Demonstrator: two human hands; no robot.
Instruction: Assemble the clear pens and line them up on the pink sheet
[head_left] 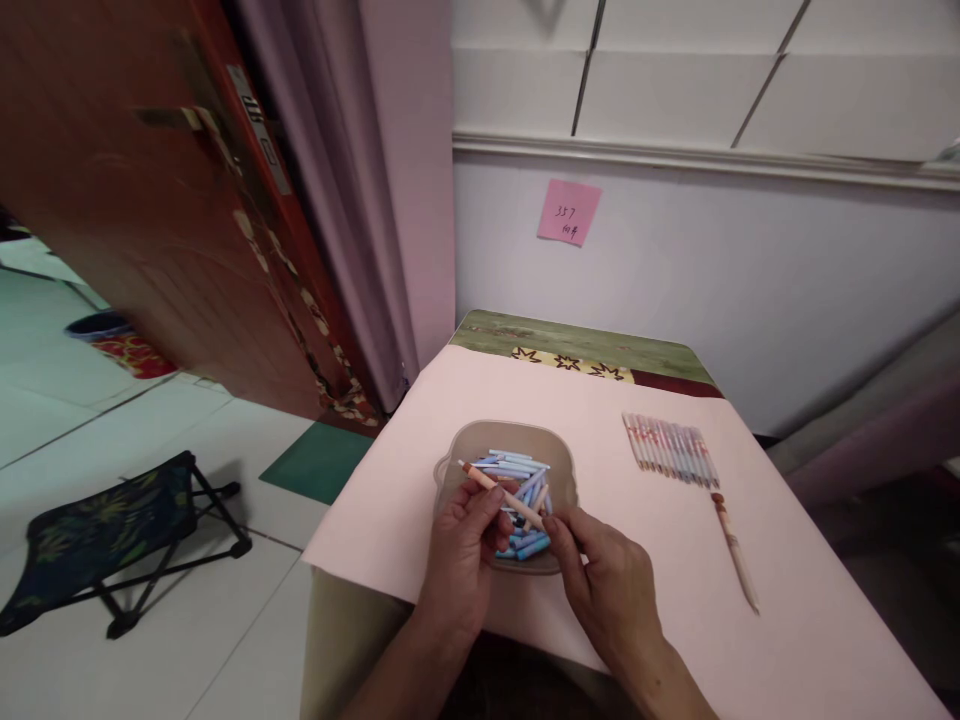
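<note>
A cream pen (502,500) with a brown front section slants above an open plastic bin (470,440). My left hand (469,525) is closed around its middle, and the brown end points up and left. At the pen's lower right end, my right hand (596,560) pinches with thumb and fingers. Beneath both hands, the bin holds many slim blue, white and cream pen parts (534,485). To the right lies a slanting row of clear patterned tubes (670,448). One cream pen with a brown section (736,553) rests below that row's right end.
Pale paper (600,420) covers most of the table; its patterned top (480,328) shows at the back. The wall stands behind, with a pink note (568,212). On the left are a curtain (337,150), a wooden door (150,160) and a folding stool (112,530).
</note>
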